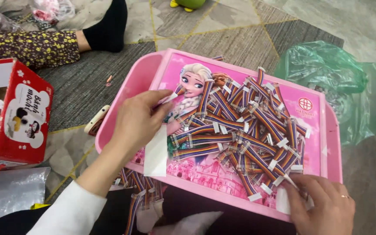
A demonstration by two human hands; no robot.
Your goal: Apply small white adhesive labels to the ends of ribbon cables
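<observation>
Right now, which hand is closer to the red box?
Left. The left hand is over the pink tray's left side, toward the red box. The right hand is at the tray's far right corner.

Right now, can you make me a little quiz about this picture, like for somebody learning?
1. True or false: the cables lie piled on the pink tray.
2. What does the left hand pinch in its fingers: A a cable, B a spoon, C a sock?
3. Fill in: the bag behind the tray is ____.

Key:
1. True.
2. A; white paper also hangs under that hand.
3. Green.
</observation>
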